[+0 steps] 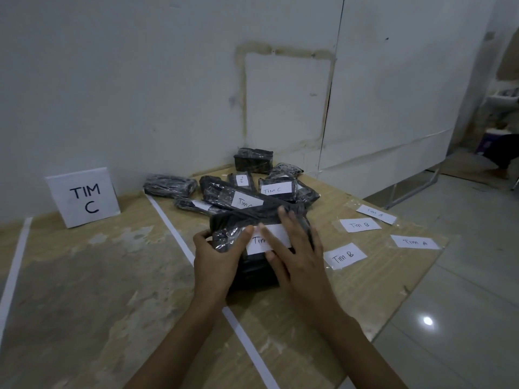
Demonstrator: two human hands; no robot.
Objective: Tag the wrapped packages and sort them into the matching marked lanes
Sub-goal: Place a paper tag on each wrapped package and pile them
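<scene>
Plywood board [84,290] set against a white wall [140,80].

Far left: standing sign [84,197], reads TIM C, at the wall end of a lane. Two white tape strips [174,223] bound the lane. The left one runs out of frame. Open plywood lies between them.

Centre: pile of wrapped packages [233,192] just past the right strip. One label reads Tim C; the others are partly covered.

My left hand [213,262] curls round the left end of the package [252,276], thumb on the tag [255,247]. The package's near corner covers part of the right strip. My right hand [300,254] lies flat, fingers straight, pressing the tag. Only "Tim" shows; the letter is hidden under my fingers.

Right: four loose tags [345,255], two Tim B, two Tim A, well apart on the board and close to its edge. Beyond it, tiled floor [463,304].
</scene>
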